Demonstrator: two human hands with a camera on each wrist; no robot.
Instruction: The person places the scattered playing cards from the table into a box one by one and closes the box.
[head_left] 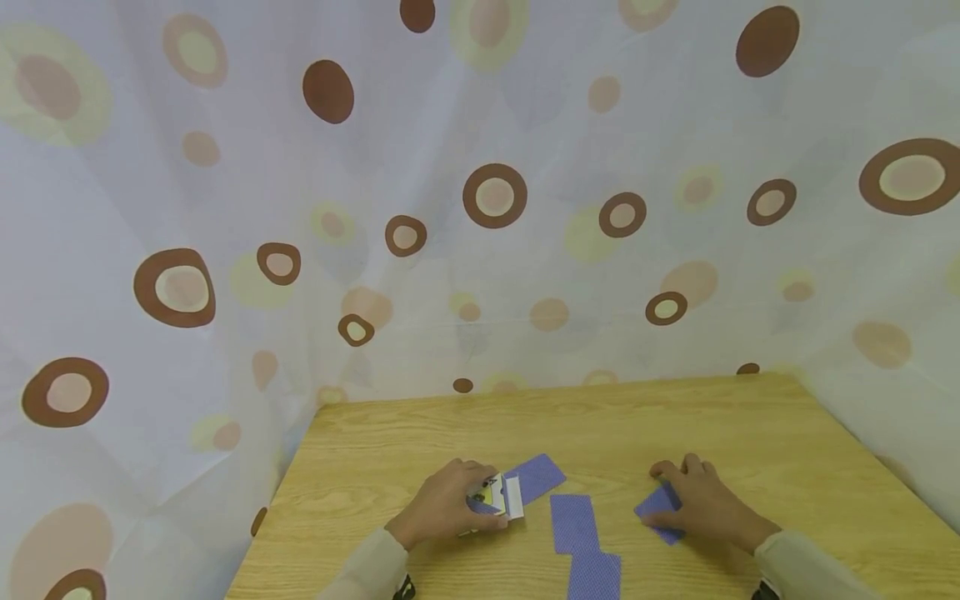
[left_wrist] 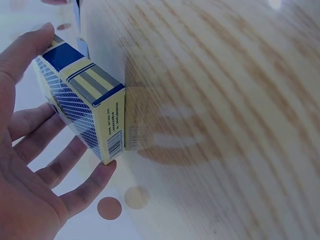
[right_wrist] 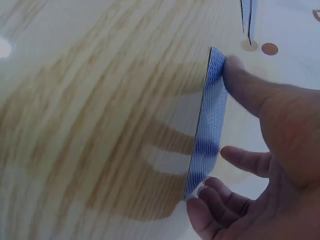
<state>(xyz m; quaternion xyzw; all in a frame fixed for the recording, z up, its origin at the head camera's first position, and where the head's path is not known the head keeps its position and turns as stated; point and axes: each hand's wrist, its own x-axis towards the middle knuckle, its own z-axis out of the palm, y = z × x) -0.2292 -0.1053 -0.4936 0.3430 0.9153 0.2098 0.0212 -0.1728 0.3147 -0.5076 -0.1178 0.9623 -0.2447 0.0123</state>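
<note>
My left hand [head_left: 446,507] grips a playing-card box [left_wrist: 80,105], thumb along one narrow side and fingers at the other. The box is blue and pale yellow, with a barcode on its end, and rests low on the wood. Its white flap [head_left: 514,498] stands open toward the right. To the right, my right hand [head_left: 705,507] pinches a playing card [right_wrist: 207,125] with a blue patterned back, thumb at one end and fingertips at the other. That card lies face down, flat on the table.
Face down between the hands lie more playing cards: one card [head_left: 542,478] beside the box, another card [head_left: 574,523] nearer, and a third card [head_left: 595,578] meeting its lower edge. Behind the wooden table [head_left: 585,417] hangs a dotted white curtain [head_left: 525,275], which also runs along both sides.
</note>
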